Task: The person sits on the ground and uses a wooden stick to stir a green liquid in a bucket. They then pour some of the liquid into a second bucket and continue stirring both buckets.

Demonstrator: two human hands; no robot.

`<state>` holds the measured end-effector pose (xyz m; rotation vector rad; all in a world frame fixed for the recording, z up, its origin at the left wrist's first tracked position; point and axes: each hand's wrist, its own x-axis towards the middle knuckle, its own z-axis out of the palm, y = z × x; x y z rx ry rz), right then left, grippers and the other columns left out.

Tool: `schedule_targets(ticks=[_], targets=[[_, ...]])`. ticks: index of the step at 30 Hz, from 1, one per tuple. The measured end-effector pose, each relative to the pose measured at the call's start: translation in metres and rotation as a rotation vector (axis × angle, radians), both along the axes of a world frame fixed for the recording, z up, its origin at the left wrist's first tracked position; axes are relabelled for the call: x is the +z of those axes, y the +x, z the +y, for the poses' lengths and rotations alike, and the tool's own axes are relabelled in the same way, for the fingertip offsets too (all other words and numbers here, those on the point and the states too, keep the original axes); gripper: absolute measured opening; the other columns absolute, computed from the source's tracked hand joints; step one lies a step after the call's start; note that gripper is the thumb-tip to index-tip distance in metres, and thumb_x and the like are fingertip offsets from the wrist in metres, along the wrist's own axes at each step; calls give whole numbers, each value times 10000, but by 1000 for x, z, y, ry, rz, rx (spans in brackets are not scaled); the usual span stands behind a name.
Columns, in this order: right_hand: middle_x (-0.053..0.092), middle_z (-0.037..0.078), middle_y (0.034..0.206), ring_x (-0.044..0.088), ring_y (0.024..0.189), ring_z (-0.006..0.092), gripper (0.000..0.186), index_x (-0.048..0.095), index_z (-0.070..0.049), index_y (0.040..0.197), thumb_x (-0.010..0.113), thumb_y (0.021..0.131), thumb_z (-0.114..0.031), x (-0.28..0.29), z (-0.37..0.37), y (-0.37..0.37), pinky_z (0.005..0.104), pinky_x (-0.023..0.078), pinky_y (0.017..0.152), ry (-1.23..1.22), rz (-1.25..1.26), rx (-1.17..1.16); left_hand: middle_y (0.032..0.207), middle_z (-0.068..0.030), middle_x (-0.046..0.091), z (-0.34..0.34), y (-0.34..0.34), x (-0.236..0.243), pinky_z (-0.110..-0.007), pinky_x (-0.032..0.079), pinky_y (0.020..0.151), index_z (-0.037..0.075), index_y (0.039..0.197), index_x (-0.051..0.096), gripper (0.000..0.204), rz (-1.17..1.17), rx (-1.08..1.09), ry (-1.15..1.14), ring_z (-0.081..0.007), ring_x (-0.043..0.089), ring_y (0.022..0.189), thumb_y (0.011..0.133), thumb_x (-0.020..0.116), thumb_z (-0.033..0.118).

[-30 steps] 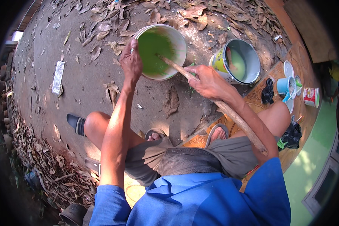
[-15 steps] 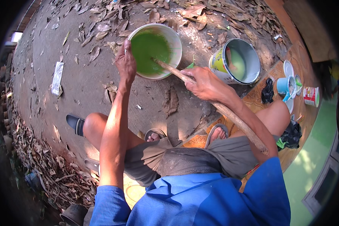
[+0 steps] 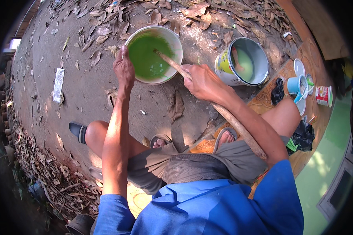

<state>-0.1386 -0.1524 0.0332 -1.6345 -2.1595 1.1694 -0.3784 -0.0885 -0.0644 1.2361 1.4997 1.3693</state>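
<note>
A white bucket (image 3: 177, 44) stands in front of me, with bright green paint (image 3: 147, 58) inside. My left hand (image 3: 124, 72) is closed on the bucket's left rim, thumb at the top edge. Around a long wooden stick (image 3: 239, 127) my right hand (image 3: 204, 81) is wrapped. The stick's far end dips into the paint, and its near end runs back beneath my right forearm. Just right of my right hand is a yellow-and-white paint pail (image 3: 223, 67) holding pale green liquid, with a light brown object partly inside it.
On the patterned orange tiles (image 3: 278, 80) at the right are a light blue cup (image 3: 293, 85), a red-and-white can (image 3: 322, 95), lids and black plastic bags (image 3: 302, 135). Dry leaves (image 3: 196, 9) litter the ground. A silvery strip (image 3: 58, 85) lies at the left.
The bucket has shifted slightly left and tilted, with my left hand moving along on its rim. My right hand and the stick have moved slightly left as well.
</note>
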Motion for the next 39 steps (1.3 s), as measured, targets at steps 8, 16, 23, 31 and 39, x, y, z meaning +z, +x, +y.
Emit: schedule_targets(ticks=[8,16,23,31,39], targets=[[614,325,832,635,839,447,416,547,76,1199,544,832,-120,4,-2,-20,462,503,777,5,82,57,947,-51,662,-2,4,0,-265,474,728,23,1183,629,482,-1,-34,-4,-107,570,843,992,461,433],[616,314,846,635,830,437,389,548,68,1183,555,824,-84,-8,5,-9,458,507,760,115,88,13,973,-64,672,-1,8,-2,-273,474,766,20,1192,622,491,113,-49,-34,-124,583,879,985,470,438],[572,278,647,628,653,426,391,533,94,1181,531,832,-82,-14,-25,-12,450,486,630,39,145,185,1010,-97,674,1,10,0,-296,474,824,28,1201,620,507,83,-44,-25,-151,593,926,976,473,458],[584,281,720,634,696,390,400,550,46,1217,524,862,-136,9,3,20,448,486,665,-5,-30,-54,985,-83,680,1,11,-4,-284,477,808,31,1208,618,489,70,-87,17,-140,596,909,984,468,439],[597,290,757,629,694,397,406,546,45,1222,544,851,-119,12,-12,15,450,483,693,-23,6,-30,939,-49,671,1,15,1,-258,473,756,18,1185,626,472,13,-82,10,-109,581,857,986,479,420]])
